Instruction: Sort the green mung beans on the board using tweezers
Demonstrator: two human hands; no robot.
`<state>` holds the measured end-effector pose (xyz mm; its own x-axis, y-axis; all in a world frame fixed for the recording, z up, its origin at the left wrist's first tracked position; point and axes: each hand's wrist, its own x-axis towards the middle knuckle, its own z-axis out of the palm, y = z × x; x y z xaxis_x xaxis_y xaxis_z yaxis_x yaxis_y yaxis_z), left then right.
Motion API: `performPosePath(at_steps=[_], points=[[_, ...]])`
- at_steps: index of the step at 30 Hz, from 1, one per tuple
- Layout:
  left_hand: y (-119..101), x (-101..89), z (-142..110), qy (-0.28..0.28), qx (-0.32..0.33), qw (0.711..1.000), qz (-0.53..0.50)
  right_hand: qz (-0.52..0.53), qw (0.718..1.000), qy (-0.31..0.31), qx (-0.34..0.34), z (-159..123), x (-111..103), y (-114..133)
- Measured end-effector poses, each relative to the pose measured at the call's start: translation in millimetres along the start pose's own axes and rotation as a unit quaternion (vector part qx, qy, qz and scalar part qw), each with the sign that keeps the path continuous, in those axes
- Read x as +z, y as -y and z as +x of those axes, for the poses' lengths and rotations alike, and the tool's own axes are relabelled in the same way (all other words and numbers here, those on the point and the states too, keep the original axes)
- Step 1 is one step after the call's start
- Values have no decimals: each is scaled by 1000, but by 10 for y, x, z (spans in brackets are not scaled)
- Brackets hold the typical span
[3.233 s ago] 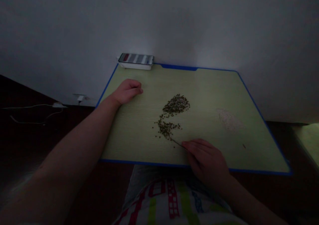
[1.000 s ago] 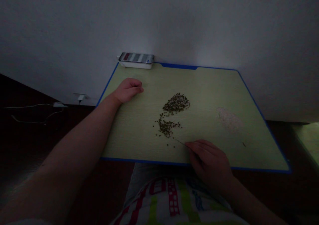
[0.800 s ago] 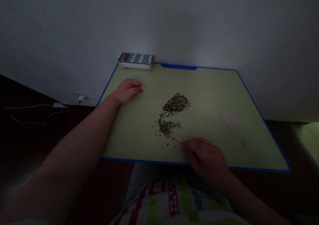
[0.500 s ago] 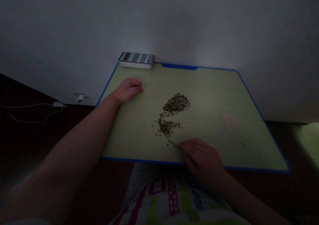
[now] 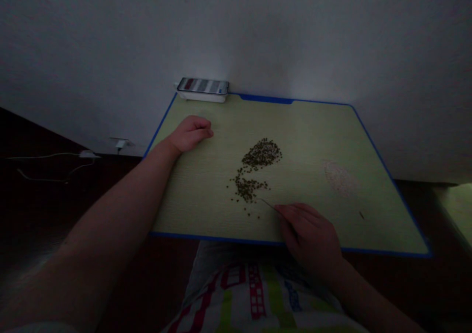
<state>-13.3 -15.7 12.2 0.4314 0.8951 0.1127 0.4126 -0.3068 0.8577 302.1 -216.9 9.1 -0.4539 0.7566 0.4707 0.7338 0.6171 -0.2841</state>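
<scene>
My left hand (image 5: 191, 133) rests on the left part of the pale green board as a loose fist, with nothing showing in it. Near the front edge, my right hand (image 5: 311, 229) pinches a thin, tweezers-like tool (image 5: 268, 204), its tip pointing left. That tip lies just right of a scattered group of small green beans (image 5: 245, 189). Behind this group is a denser pile of the same beans (image 5: 262, 153), with paler bits among them. To the right, a pale patch of small grains (image 5: 339, 178) is spread on the board.
The blue-edged tabletop (image 5: 313, 126) stands against a grey wall (image 5: 295, 38). A phone (image 5: 203, 85) lies on a white box (image 5: 202, 97) at the back left corner. One small dark sliver (image 5: 362, 215) lies at right. A plug (image 5: 120, 143) and cables are at left.
My right hand and the thin tool have moved right and slightly away from me, off the few loose beans at the front. My left hand stays in place.
</scene>
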Motion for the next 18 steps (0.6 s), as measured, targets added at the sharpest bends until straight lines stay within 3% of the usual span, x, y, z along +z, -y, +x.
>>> performPosePath(at_steps=[8, 18], points=[[23, -1, 20, -2, 20, 1000, -3, 37, 999, 23, -9, 39, 7, 24], [17, 9, 1, -8, -11, 1000, -9, 63, 998, 23, -14, 104, 48, 44]])
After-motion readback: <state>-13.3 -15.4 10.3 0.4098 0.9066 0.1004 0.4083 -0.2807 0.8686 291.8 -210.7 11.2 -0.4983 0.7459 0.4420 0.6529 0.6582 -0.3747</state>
